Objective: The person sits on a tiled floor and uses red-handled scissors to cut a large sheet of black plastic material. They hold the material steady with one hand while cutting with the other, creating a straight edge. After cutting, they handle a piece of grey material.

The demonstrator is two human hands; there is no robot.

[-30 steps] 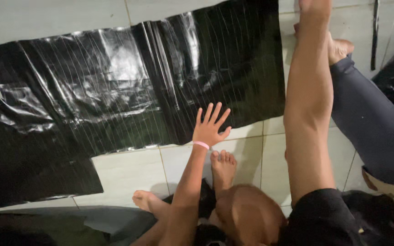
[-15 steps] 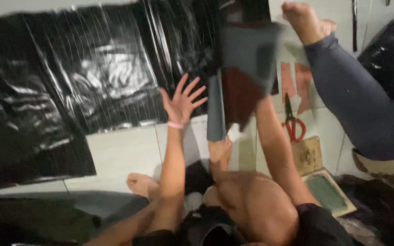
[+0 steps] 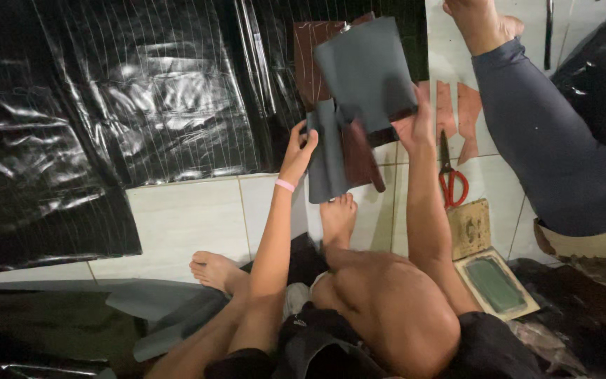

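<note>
Since a moment ago the left hand (image 3: 297, 149) has come off the black plastic sheet (image 3: 142, 105) and risen to the grey sheet pieces (image 3: 359, 98), which now hang higher and nearer the middle of the view. The left fingers (image 3: 308, 137) pinch the lower grey flap at its left edge; the right hand (image 3: 415, 126) grips the upper piece at its right edge, thumb in front. Behind the grey shows a brown layer. Right of the right fingers, on the tiled floor (image 3: 184, 217), lie red-handled scissors (image 3: 450, 175); below them sit a flat wooden block (image 3: 470, 228) and a green-centred pad (image 3: 496, 284). Another person's leg in grey cloth (image 3: 541, 133) stretches further right.
</note>
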